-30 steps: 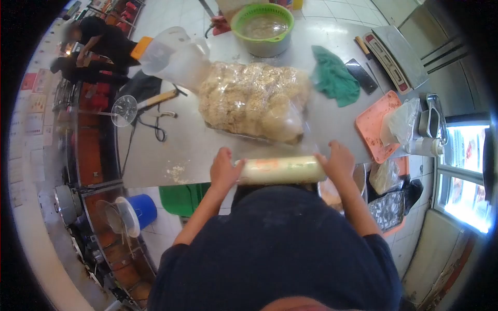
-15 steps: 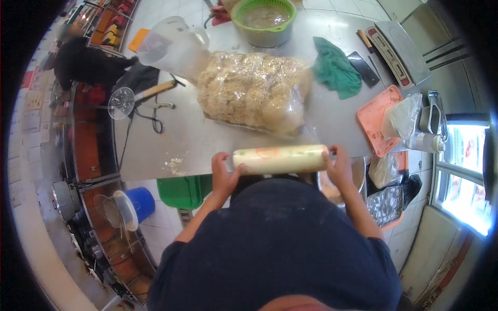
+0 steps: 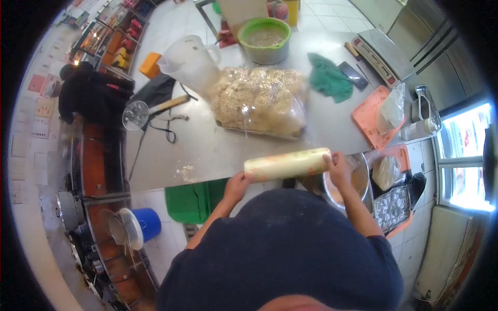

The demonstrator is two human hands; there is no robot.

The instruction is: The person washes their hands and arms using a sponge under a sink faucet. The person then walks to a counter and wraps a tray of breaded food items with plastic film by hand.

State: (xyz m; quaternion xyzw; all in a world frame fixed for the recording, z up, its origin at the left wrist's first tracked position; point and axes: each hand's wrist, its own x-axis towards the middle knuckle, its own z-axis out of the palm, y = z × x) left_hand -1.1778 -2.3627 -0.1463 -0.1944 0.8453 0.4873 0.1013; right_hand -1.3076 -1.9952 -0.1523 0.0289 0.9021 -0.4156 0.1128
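A thick, pale yellow roll of plastic film with faint orange and green print lies level across the table's near edge, close to my body. At its left end, my left hand grips the lower corner with closed fingers. My right hand holds the opposite end, fingers wrapped over the rim. Beyond the roll, a tray of crumbly tan food sits under clear, shiny plastic. A few pale crumbs are scattered on the metal table, left of the roll.
Behind the tray stand a clear pitcher and a green colander in a pot. A strainer lies left. A green cloth, a pink tray and a scale are right. A person stands at far left.
The roll has shifted slightly right in view and tilted, its right end higher. My left hand has moved from beside the roll's end to beneath its corner. The camera view has shifted too.
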